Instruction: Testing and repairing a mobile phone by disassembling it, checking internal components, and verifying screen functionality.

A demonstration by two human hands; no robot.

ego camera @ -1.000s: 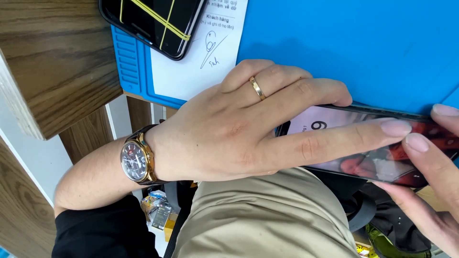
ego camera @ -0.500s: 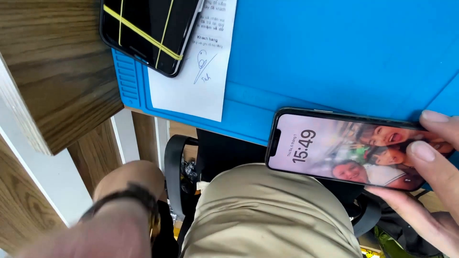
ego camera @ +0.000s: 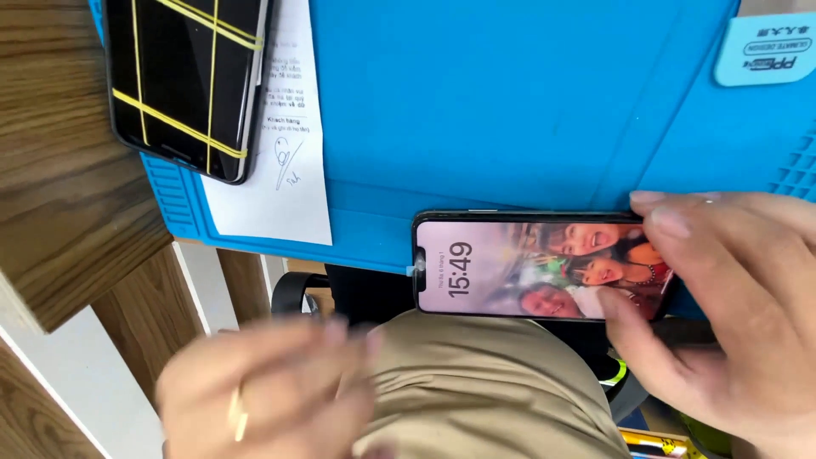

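- The right hand [ego camera: 731, 314] gripped one end of a lit smartphone [ego camera: 540, 265], thumb on the screen's lower edge, fingers over the top.
- The phone jutted past the blue mat's [ego camera: 510, 102] near edge.
- The left hand [ego camera: 272, 391], blurred and ringed, hovered low, apart from the phone.
- A dark phone bound with yellow bands [ego camera: 187, 81] lay on a paper slip [ego camera: 285, 170].

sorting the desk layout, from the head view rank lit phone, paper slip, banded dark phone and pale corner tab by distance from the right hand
1. lit phone, held in the right hand
2. pale corner tab, above the hand
3. paper slip, far left
4. banded dark phone, farthest, top left
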